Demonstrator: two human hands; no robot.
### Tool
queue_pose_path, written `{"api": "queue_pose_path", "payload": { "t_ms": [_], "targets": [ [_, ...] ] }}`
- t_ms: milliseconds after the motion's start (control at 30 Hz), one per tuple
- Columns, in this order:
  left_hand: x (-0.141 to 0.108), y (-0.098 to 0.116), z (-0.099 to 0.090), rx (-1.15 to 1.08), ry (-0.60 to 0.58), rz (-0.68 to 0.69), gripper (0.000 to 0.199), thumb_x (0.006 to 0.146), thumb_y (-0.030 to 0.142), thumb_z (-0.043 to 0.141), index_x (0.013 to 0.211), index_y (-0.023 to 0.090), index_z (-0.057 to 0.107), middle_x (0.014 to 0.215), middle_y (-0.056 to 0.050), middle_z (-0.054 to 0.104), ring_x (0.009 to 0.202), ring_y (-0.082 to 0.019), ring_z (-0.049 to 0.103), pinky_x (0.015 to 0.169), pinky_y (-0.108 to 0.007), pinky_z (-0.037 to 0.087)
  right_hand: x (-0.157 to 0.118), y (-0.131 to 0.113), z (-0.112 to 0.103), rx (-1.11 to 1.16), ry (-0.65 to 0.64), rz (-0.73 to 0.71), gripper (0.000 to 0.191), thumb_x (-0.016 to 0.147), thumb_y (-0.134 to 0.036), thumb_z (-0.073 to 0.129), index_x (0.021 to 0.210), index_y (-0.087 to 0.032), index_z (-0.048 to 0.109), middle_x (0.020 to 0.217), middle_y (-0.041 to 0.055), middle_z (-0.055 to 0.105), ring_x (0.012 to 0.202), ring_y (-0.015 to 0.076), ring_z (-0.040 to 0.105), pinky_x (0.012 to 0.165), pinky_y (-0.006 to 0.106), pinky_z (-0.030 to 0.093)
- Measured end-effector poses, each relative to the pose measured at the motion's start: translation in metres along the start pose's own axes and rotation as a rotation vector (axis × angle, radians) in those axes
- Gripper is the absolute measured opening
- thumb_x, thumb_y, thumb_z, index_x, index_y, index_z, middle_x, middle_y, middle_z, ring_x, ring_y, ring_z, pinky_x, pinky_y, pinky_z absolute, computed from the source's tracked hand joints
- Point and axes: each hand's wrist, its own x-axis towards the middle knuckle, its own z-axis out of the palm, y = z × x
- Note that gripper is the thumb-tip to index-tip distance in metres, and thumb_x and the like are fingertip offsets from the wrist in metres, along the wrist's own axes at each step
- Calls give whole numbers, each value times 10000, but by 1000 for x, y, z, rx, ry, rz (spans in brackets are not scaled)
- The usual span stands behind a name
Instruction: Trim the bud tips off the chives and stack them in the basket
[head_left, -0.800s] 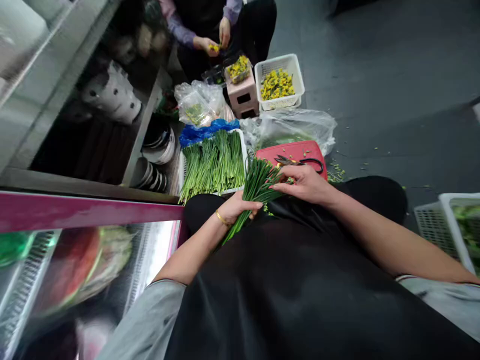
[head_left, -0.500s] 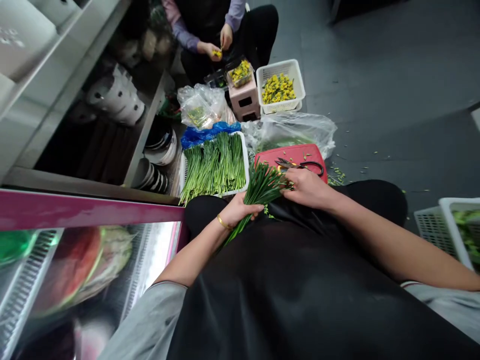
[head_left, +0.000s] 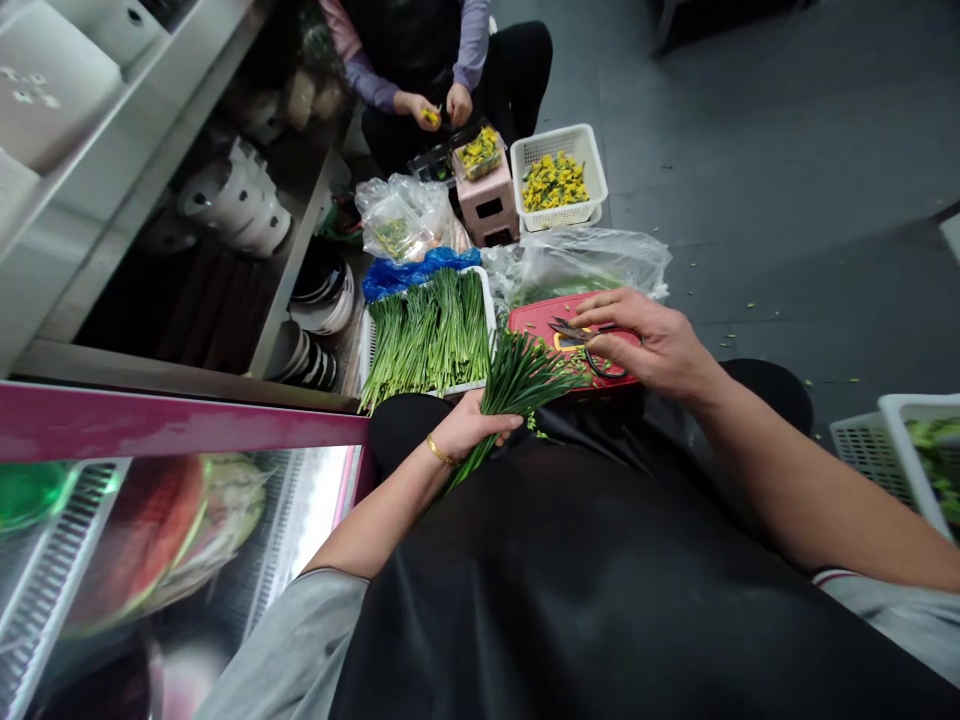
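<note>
1. I sit above a dark grey tiled floor (head_left: pixel 735 180), a steel shelf unit (head_left: pixel 142 165) to my left.
2. Closest to me, my left hand (head_left: pixel 484 425) is closed around a bunch of long, thin green stalks (head_left: pixel 525 385), its dark tips fanned out above my lap.
3. My right hand (head_left: pixel 652 340) is partly open, thumb and fingers apart, over the scissors with black handles (head_left: pixel 568 330); I can't tell whether it touches them.
4. The scissors lie on a red flat board (head_left: pixel 534 317) scattered with small green bits.
5. Left of the board, a white plastic basket (head_left: pixel 490 300) holds more green stalks (head_left: pixel 427 330), with a blue plastic bag (head_left: pixel 420 268) along its far edge.
6. Behind the board lies a clear plastic bag (head_left: pixel 600 258).
7. Farther off, a pink stool (head_left: pixel 486 195) carries a clear box of yellow flowers (head_left: pixel 480 152), just beside a white mesh basket (head_left: pixel 559 216) of yellow flowers.
8. Beyond, another person (head_left: pixel 409 45) holds yellow flowers.
</note>
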Motion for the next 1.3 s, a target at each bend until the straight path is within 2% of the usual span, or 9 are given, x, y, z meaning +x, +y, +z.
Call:
{"api": "queue_pose_path", "payload": {
  "t_ms": [133,233,433,567,667,800,1033,1167,1300],
  "targets": [
    [2,0,2,-8,-27,-16,380,576,401,789,629,120,540,471,32,508,396,-65,442,408,-206,345,13,-12,14,-351,-123,-280,139,846,-272,555,871,-180,655,942,101,640,939,224,581,857,386,436],
    [2,0,2,-24,-51,-19,399,562,413,797,614,120,531,467,28,509,392,-66,445,403,-207,353,19,-9,20,-456,-282,-331,115,839,-208,537,829,-163,642,817,83,634,821,208,578,792,359,427],
    [-4,-1,-2,-74,-81,-7,414,571,410,803,739,91,598,497,17,545,413,-74,477,407,-201,377,14,-1,10,-327,-400,-96,98,794,-231,578,801,-156,641,760,55,649,710,163,585,671,284,430],
    [-6,-5,-6,-144,-65,27,706,583,371,805,1183,89,563,538,34,573,426,-80,494,421,-198,386,1,3,15,-122,-363,89,139,778,-254,558,837,-164,646,786,40,670,703,146,609,663,266,465],
    [-6,-8,-9,-174,-43,10,822,563,362,814,1268,78,503,525,42,567,416,-86,495,418,-202,384,-8,5,22,-37,-246,80,171,782,-257,542,890,-166,638,852,51,680,759,152,623,706,280,487],
    [-4,-9,-10,-194,-11,-26,808,528,339,828,1225,75,514,524,46,567,420,-83,490,410,-198,384,-13,2,26,-78,-149,-34,111,801,-233,534,823,-178,628,761,37,652,695,139,592,668,277,480],
    [-2,-8,-9,-188,-24,-37,735,512,354,830,1137,94,545,511,50,562,413,-86,490,390,-191,375,-11,4,14,-246,-185,-96,128,849,-253,539,837,-210,659,805,43,684,739,158,615,682,294,481],
    [-4,-5,-8,-139,-43,-23,520,536,377,813,917,83,617,501,31,551,406,-77,479,402,-198,387,-11,10,7,-359,-235,-102,155,864,-233,516,880,-218,669,840,48,691,783,171,629,720,305,485],
    [-6,-1,-7,-87,-71,-15,374,568,367,792,721,85,599,496,18,543,408,-71,475,416,-203,403,-9,9,13,-564,-245,-89,215,869,-224,464,772,-160,646,759,106,643,731,202,585,716,349,454]
  ]
}}
